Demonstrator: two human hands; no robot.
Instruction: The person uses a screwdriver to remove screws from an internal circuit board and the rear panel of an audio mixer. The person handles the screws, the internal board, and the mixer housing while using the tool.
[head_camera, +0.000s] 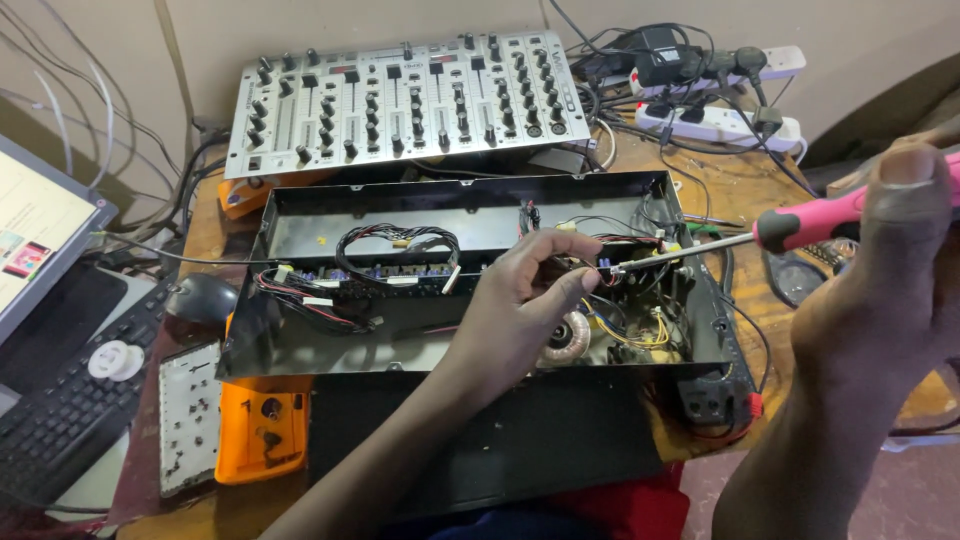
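We had our right hand (880, 270) clenched on the pink-handled screwdriver (800, 228), its tip meeting the small screw by our left hand's (515, 310) pinching fingertips (590, 262) inside the open black chassis (300, 225), so steady, square pressure looked needed next.

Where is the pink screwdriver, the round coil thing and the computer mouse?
pink screwdriver (815, 222), head view, on its pink handle.
round coil (567, 338), head view, on its wound ring inside the open case.
computer mouse (202, 297), head view, on its black top.
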